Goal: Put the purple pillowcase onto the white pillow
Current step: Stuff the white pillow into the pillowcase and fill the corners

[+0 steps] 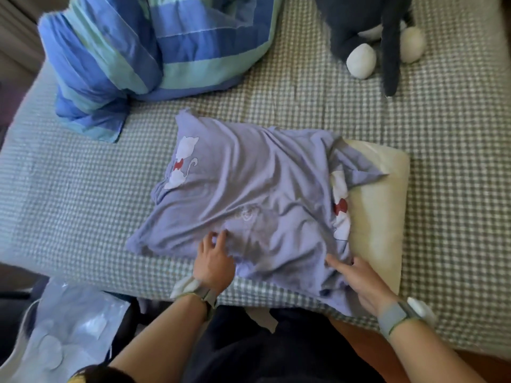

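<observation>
The purple pillowcase (243, 194), printed with white cats and red bows, lies wrinkled over most of the white pillow (378, 211) in the middle of the bed. The pillow's right end sticks out of the case's open side. My left hand (214, 261) rests on the near edge of the pillowcase with its fingers spread and slightly bent. My right hand (359, 280) lies on the bunched fabric at the near right corner, beside the bare pillow, with its fingertips at the cloth; whether they pinch it I cannot tell.
The bed has a grey-and-white checked sheet (318, 92). A bundled blue and teal striped duvet (132, 53) lies at the back left. A dark grey plush cat (378, 37) with white paws sits at the back right. A pale plastic bag (63, 333) sits off the bed's near left.
</observation>
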`<action>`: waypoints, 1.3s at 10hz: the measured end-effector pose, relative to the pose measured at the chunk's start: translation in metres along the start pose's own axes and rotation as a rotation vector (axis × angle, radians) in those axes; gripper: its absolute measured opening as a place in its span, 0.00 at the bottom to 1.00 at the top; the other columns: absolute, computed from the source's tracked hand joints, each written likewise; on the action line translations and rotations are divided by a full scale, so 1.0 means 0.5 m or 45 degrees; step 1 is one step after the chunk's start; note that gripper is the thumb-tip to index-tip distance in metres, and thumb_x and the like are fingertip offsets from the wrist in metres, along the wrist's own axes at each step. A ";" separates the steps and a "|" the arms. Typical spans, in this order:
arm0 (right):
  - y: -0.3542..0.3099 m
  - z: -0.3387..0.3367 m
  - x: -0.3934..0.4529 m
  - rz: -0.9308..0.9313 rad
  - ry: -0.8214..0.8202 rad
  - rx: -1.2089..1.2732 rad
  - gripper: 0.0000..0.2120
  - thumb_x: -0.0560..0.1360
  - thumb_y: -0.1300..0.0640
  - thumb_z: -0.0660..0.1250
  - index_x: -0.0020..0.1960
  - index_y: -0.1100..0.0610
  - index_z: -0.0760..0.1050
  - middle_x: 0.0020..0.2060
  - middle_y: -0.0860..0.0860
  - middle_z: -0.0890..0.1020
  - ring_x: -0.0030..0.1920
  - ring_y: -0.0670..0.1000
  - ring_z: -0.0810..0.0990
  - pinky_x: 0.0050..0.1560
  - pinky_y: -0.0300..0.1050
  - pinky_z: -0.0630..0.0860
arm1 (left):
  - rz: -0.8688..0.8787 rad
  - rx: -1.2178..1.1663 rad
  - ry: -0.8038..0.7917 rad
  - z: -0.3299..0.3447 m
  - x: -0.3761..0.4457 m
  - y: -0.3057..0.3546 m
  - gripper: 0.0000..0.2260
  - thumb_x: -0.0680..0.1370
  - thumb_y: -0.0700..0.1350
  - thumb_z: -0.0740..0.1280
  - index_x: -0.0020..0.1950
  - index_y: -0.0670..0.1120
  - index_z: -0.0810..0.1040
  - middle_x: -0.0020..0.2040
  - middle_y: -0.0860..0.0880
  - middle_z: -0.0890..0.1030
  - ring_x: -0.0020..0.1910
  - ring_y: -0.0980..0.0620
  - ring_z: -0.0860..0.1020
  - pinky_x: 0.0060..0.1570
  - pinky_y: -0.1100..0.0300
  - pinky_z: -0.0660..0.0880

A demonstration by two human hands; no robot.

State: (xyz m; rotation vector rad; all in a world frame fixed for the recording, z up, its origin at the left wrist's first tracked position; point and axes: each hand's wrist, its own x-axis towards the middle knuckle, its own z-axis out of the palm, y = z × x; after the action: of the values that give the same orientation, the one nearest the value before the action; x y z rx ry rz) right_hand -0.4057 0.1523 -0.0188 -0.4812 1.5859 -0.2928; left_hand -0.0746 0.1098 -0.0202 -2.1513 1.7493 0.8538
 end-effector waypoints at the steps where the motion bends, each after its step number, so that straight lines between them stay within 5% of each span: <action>1: 0.010 0.055 0.014 -0.120 0.258 -0.294 0.19 0.75 0.57 0.72 0.61 0.65 0.74 0.56 0.63 0.81 0.56 0.64 0.81 0.54 0.56 0.79 | -0.093 -0.132 -0.095 0.017 -0.033 0.029 0.32 0.77 0.45 0.61 0.79 0.59 0.54 0.77 0.49 0.55 0.74 0.42 0.59 0.67 0.47 0.69; 2: 0.000 0.054 -0.001 -0.322 0.426 -0.839 0.15 0.81 0.59 0.53 0.59 0.66 0.74 0.47 0.65 0.80 0.46 0.66 0.80 0.43 0.53 0.75 | -0.068 -0.086 0.006 0.020 -0.047 0.057 0.31 0.79 0.45 0.60 0.80 0.58 0.53 0.79 0.45 0.51 0.77 0.41 0.53 0.74 0.48 0.60; 3: 0.038 -0.083 0.004 -0.070 0.614 -0.931 0.10 0.82 0.55 0.58 0.55 0.60 0.74 0.46 0.61 0.81 0.42 0.61 0.79 0.40 0.48 0.72 | -0.025 -0.199 0.104 0.017 -0.048 0.055 0.29 0.79 0.46 0.61 0.79 0.59 0.56 0.79 0.45 0.53 0.76 0.40 0.56 0.73 0.47 0.62; 4: 0.059 -0.125 0.049 0.111 0.686 -0.898 0.13 0.80 0.56 0.60 0.56 0.65 0.76 0.44 0.59 0.77 0.43 0.58 0.76 0.43 0.48 0.70 | -0.128 -0.181 -0.071 0.015 -0.035 0.027 0.30 0.79 0.49 0.60 0.79 0.61 0.54 0.79 0.46 0.53 0.75 0.40 0.58 0.72 0.47 0.62; 5: 0.036 -0.062 0.056 0.024 0.631 -0.868 0.15 0.81 0.53 0.56 0.56 0.63 0.74 0.45 0.60 0.78 0.49 0.63 0.79 0.46 0.52 0.71 | -0.218 -0.106 -0.181 0.020 -0.027 -0.025 0.31 0.80 0.54 0.59 0.81 0.59 0.50 0.80 0.42 0.51 0.77 0.39 0.56 0.75 0.48 0.58; 6: 0.040 -0.086 0.032 0.188 0.557 -0.788 0.16 0.83 0.51 0.57 0.52 0.63 0.74 0.45 0.61 0.80 0.47 0.63 0.79 0.47 0.51 0.75 | -0.196 -0.011 -0.219 0.055 -0.019 -0.090 0.32 0.75 0.59 0.53 0.80 0.58 0.54 0.80 0.47 0.54 0.74 0.40 0.63 0.73 0.46 0.62; 7: 0.017 -0.110 0.065 0.456 0.313 -0.895 0.18 0.84 0.58 0.55 0.62 0.73 0.71 0.59 0.69 0.76 0.59 0.67 0.76 0.55 0.54 0.74 | -0.265 0.011 -0.248 0.018 -0.050 -0.055 0.31 0.78 0.54 0.61 0.78 0.62 0.51 0.77 0.47 0.55 0.71 0.38 0.65 0.68 0.46 0.69; 8: -0.056 -0.061 0.052 0.257 0.714 -0.853 0.17 0.74 0.59 0.66 0.60 0.66 0.71 0.56 0.66 0.76 0.54 0.67 0.77 0.55 0.58 0.76 | -0.229 0.054 -0.090 -0.016 -0.027 -0.033 0.23 0.76 0.48 0.61 0.72 0.55 0.68 0.70 0.45 0.65 0.68 0.40 0.65 0.67 0.49 0.69; 9: -0.209 -0.002 0.052 -0.328 1.212 -0.709 0.18 0.72 0.52 0.68 0.58 0.60 0.72 0.55 0.64 0.76 0.56 0.67 0.74 0.53 0.60 0.73 | -0.079 0.043 0.074 -0.073 0.067 -0.001 0.15 0.77 0.46 0.61 0.62 0.48 0.75 0.64 0.44 0.70 0.63 0.40 0.68 0.64 0.50 0.69; 10: -0.325 0.002 0.131 -0.377 1.033 -0.918 0.21 0.74 0.48 0.63 0.63 0.57 0.73 0.60 0.62 0.76 0.61 0.65 0.73 0.61 0.63 0.68 | 0.023 -0.014 0.194 -0.110 0.166 0.023 0.17 0.76 0.48 0.61 0.65 0.51 0.72 0.66 0.45 0.68 0.65 0.39 0.66 0.66 0.48 0.68; 11: -0.430 0.012 0.280 -0.171 0.979 -1.051 0.29 0.79 0.44 0.57 0.77 0.51 0.56 0.75 0.57 0.60 0.73 0.61 0.60 0.72 0.63 0.54 | 0.091 0.094 0.384 -0.125 0.314 0.040 0.21 0.79 0.54 0.60 0.72 0.58 0.64 0.73 0.46 0.62 0.74 0.39 0.58 0.72 0.45 0.58; 12: -0.441 0.006 0.373 0.101 1.208 -0.902 0.34 0.79 0.39 0.56 0.78 0.56 0.54 0.73 0.59 0.63 0.72 0.62 0.61 0.73 0.64 0.54 | 0.146 0.214 0.356 -0.117 0.372 0.049 0.27 0.81 0.58 0.54 0.79 0.59 0.52 0.80 0.46 0.52 0.79 0.40 0.49 0.76 0.45 0.47; 13: -0.439 0.002 0.374 0.186 1.180 -0.932 0.28 0.80 0.42 0.56 0.73 0.60 0.64 0.66 0.61 0.71 0.67 0.63 0.68 0.69 0.62 0.61 | 0.188 0.206 0.384 -0.121 0.397 0.051 0.27 0.82 0.59 0.52 0.80 0.60 0.48 0.81 0.46 0.50 0.79 0.41 0.47 0.77 0.45 0.45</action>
State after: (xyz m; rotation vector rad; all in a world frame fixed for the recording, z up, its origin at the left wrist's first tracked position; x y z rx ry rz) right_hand -0.3809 -0.1280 -0.0813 -0.8514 2.6332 0.2479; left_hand -0.0592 -0.0895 -0.0812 -2.1528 2.0625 0.4148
